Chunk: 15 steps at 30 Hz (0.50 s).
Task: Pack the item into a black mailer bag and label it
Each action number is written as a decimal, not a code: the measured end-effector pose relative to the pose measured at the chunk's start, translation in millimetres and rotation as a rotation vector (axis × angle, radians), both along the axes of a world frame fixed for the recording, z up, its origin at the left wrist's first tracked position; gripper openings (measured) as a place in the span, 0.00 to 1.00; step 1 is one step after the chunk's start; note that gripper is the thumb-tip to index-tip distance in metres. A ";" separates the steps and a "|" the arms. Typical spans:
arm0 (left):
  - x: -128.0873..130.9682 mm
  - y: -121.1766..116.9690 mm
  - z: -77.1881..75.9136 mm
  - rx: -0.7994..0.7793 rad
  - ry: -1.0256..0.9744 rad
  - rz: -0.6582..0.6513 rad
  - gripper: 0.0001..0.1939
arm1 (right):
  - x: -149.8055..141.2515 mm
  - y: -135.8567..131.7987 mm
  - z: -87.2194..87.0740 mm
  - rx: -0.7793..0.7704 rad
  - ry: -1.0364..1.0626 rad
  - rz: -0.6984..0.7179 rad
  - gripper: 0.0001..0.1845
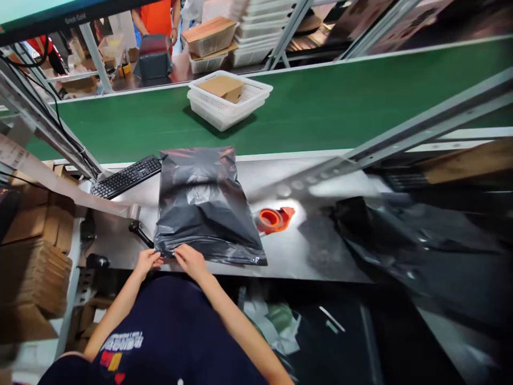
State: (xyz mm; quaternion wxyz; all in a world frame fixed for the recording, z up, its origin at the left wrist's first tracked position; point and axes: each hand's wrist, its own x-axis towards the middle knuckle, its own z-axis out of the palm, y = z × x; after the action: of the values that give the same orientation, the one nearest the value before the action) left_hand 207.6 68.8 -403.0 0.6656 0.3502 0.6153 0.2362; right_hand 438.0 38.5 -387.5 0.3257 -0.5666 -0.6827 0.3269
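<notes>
A large dark grey plastic mailing bag (pixel 204 203) lies on the metal table (pixel 320 256) in front of me, its near edge close to the table's front. At the bag's near left corner, my left hand (pixel 147 262) pinches the edge between thumb and fingers. Just to the right, my right hand (pixel 190 259) grips the same near edge with bent fingers. What the bag contains, if anything, is hidden. An orange tape dispenser (pixel 276 219) with a roll of tape rests right of the bag. Left of it is a black handheld scanner (pixel 140 233).
A black keyboard (pixel 127 176) lies behind to the left. Beyond the table, a green conveyor (pixel 320 112) carries stacked white baskets (pixel 224 115) with cardboard inside. Flat cardboard boxes (pixel 40 272) stand at left. More dark bags (pixel 441 256) lie at right. A person in orange (pixel 157 18) stands across.
</notes>
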 end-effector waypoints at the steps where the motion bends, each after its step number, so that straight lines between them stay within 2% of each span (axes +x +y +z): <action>1: 0.1 0.0 1.0 0.020 -0.014 -0.017 0.22 | -17.5 5.8 0.2 0.008 0.029 0.063 0.15; 4: -1.4 4.0 5.5 0.063 -0.054 -0.076 0.20 | -46.4 16.3 -1.3 0.016 0.083 0.109 0.14; 10: 0.4 14.2 8.8 0.040 -0.132 -0.187 0.25 | -58.2 23.4 -7.3 -0.002 0.227 -0.018 0.12; 12: 5.1 14.4 6.5 0.027 -0.137 -0.192 0.27 | -49.6 22.7 -11.9 -0.010 0.282 -0.142 0.12; 13: 7.4 13.5 5.2 0.021 -0.135 -0.191 0.28 | -37.2 19.3 -14.6 -0.015 0.301 -0.246 0.15; 15: 10.4 9.3 3.1 0.012 -0.124 -0.181 0.30 | 6.8 2.1 -19.4 -0.027 0.310 -0.530 0.23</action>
State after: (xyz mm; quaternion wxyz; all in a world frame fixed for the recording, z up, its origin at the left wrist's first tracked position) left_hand 217.9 78.1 -399.9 0.7190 0.3929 0.5373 0.2000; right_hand 444.8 40.6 -406.9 0.4923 -0.6727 -0.4486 0.3222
